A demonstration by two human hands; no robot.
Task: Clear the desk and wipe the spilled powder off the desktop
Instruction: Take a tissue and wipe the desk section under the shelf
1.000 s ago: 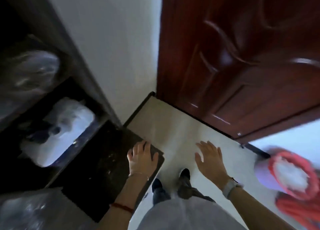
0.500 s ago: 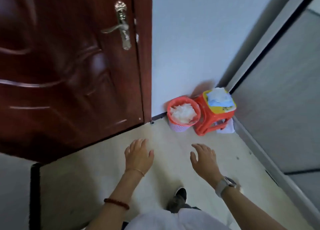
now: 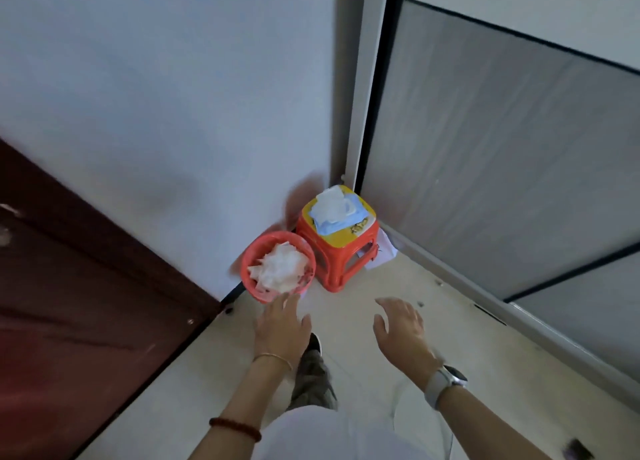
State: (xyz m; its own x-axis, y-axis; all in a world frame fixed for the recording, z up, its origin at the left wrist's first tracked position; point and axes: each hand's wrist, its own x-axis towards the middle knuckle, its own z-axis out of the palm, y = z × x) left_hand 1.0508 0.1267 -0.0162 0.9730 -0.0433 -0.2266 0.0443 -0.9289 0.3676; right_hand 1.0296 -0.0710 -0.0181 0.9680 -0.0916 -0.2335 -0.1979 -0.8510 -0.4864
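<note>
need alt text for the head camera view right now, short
Both hands, left hand and right hand, reach out open and empty toward a red wastebasket full of crumpled white tissues and a red plastic stool holding a tissue pack, set in a wall corner beside a dark red door.

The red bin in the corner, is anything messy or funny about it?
The red bin is heaped to the rim with crumpled white paper. Beside it, a white scrap lies on the floor behind the red stool.
</note>
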